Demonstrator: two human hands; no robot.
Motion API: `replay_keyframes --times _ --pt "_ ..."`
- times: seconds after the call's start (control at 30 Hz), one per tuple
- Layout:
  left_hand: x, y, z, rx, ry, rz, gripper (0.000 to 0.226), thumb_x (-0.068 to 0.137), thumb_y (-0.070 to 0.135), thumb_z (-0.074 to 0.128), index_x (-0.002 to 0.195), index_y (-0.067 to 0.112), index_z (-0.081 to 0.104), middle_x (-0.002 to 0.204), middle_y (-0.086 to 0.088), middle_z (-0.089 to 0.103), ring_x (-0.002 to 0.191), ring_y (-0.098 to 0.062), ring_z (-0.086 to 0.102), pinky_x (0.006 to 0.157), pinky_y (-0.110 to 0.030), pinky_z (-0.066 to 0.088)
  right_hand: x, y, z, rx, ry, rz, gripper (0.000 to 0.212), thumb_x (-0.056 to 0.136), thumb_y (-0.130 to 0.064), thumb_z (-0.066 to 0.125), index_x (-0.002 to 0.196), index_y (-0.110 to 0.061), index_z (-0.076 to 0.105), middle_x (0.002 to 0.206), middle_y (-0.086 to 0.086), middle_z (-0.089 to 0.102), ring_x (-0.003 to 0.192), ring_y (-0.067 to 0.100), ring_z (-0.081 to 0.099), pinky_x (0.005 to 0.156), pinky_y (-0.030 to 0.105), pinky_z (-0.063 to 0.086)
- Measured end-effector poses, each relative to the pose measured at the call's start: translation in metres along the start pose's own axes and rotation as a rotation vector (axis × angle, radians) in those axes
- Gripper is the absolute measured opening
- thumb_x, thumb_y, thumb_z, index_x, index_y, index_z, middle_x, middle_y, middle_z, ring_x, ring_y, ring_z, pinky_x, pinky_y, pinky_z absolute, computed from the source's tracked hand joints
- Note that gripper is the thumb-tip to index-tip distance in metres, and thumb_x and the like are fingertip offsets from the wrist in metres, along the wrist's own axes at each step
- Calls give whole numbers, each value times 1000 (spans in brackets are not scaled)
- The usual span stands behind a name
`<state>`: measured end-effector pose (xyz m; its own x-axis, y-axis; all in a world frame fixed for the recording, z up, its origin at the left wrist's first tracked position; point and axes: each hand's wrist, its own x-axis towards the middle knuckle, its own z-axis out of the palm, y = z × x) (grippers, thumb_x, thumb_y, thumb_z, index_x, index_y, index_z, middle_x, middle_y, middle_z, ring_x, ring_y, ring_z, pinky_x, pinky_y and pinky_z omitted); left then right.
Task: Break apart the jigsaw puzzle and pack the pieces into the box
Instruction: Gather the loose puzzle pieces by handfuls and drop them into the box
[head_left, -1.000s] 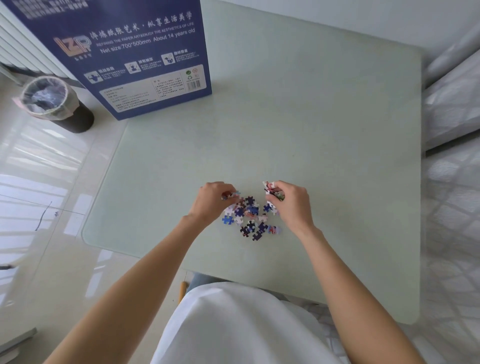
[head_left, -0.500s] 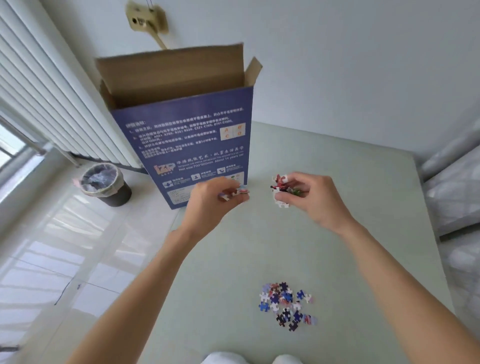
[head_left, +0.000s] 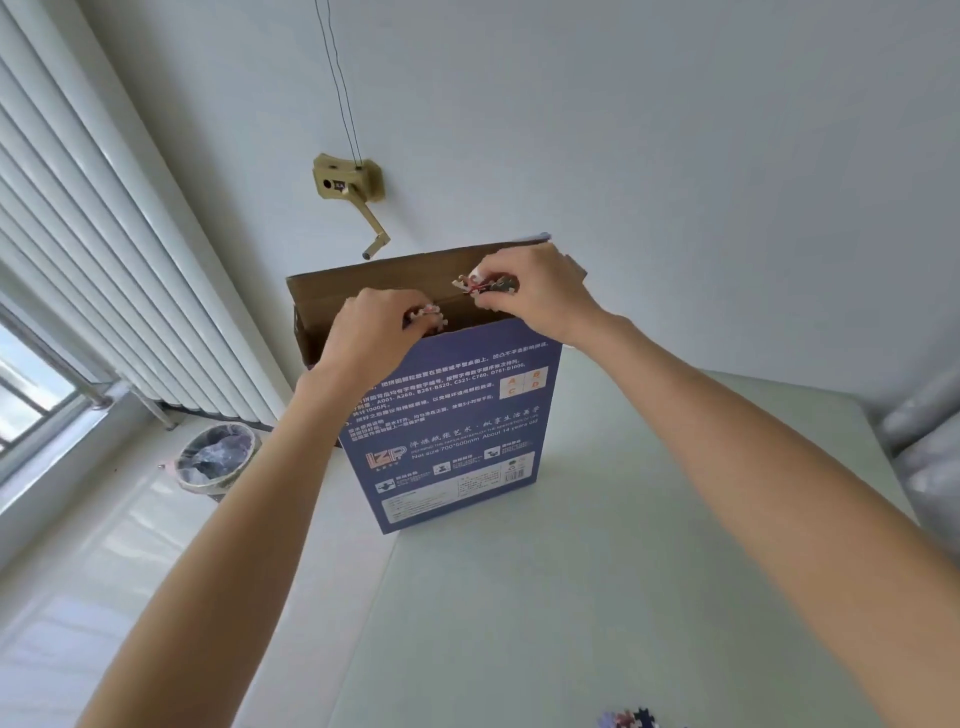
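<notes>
Packing step: left hand (head_left: 371, 332) and right hand (head_left: 530, 291) each pinch puzzle pieces (head_left: 485, 285) over the open box (head_left: 447, 415) standing on the table (head_left: 623, 597); next, let go inside.

A tall blue box (head_left: 452, 415) stands upright, top flaps open, brown inside. A few interlocked pale pieces (head_left: 429, 315) sit pinched in the left fingertips (head_left: 415, 325) just above its front rim. A red-and-white clump of pieces (head_left: 485, 285) hangs in the right fingertips (head_left: 506, 291) over the opening. Loose pieces (head_left: 629, 719) lie far below both.
</notes>
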<state>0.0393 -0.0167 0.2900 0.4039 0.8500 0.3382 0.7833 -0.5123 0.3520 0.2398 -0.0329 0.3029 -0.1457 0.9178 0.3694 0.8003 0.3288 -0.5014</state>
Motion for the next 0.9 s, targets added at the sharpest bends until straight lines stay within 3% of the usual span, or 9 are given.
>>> replay_keyframes --times 0.2,0.3,0.43,0.5,0.63,0.77,0.9 --pt "11 -4 -10 -238 -108 -77 17 78 31 73 95 28 71 85 11 68 81 -4 62 82 -28 51 14 2 13 -3 -170 81 22 76 -26 75 98 -23 71 90 -2 70 87 14 64 83 33 49" --pt "10 -1 -12 -188 -50 -51 6 81 32 70 86 31 71 81 11 68 80 -6 63 77 -31 52 12 -2 12 -4 -181 76 15 78 -28 73 93 -24 72 86 -4 70 84 12 63 81 31 49" --pt "7 0 -11 -64 10 -21 20 86 42 61 96 29 73 86 6 70 78 -15 62 69 -33 52 9 -5 11 -59 -157 39 18 89 -36 59 95 -25 72 88 -6 69 78 12 57 65 25 38" --pt "6 -2 -11 -53 25 4 19 85 38 65 99 28 71 89 7 68 78 -12 61 69 -31 51 6 -6 11 -93 -147 24 21 91 -38 55 97 -25 71 86 -5 69 76 12 57 63 26 36" --pt "3 -1 -8 -136 96 35 21 78 23 74 98 24 70 84 9 63 70 -4 56 69 -20 47 -1 -7 12 -76 -78 14 18 91 -33 55 94 -24 70 84 -5 69 77 13 61 68 31 47" --pt "-5 3 -5 -138 181 110 14 84 20 67 98 20 71 83 6 68 70 -6 60 73 -30 55 -11 -10 11 -73 20 -34 17 91 -28 54 94 -23 70 82 -6 70 75 12 64 68 38 53" --pt "-32 20 0 -85 432 377 16 92 24 57 96 19 72 78 6 69 68 -3 59 57 -20 50 -51 -23 4 -94 347 -164 19 92 -22 54 98 -15 69 89 -4 72 78 10 67 66 28 55"
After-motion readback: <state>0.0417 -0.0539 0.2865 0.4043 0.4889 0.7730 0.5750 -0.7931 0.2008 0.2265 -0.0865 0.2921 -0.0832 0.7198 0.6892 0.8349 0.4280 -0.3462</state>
